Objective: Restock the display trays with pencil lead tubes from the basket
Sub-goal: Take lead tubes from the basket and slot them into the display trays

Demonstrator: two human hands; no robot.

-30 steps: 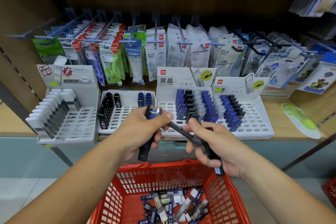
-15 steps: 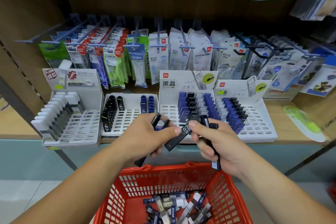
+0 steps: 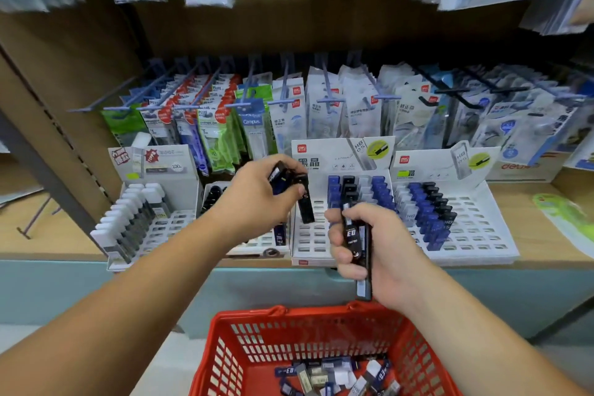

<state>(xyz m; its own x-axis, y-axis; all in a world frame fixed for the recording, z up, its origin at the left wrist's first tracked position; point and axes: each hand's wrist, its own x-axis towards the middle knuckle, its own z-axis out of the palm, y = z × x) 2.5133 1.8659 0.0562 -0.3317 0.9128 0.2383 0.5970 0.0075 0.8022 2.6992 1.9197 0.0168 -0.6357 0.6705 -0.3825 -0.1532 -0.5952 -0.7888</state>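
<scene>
Two hands, both full. The left hand (image 3: 257, 202) curls round a small bunch of dark tubes (image 3: 305, 206), and one black tube hangs below the thumb, above the centre tray (image 3: 310, 238). The right hand (image 3: 385, 254) is clenched round an upright bundle of tubes (image 3: 352, 235), held lower, just in front of the shelf edge.

Four white display trays sit side by side on the shelf. The centre tray and right tray (image 3: 479, 235) hold blue and black tubes in their back rows, with the front slots bare. The left tray (image 3: 173, 225) has white-capped tubes on one side only. The second tray (image 3: 263, 243) is mostly hidden behind the left arm.

Below, a red basket (image 3: 250, 315) holds a heap of loose tubes (image 3: 334, 376). The restocking looks partway done, with many slots to fill.
</scene>
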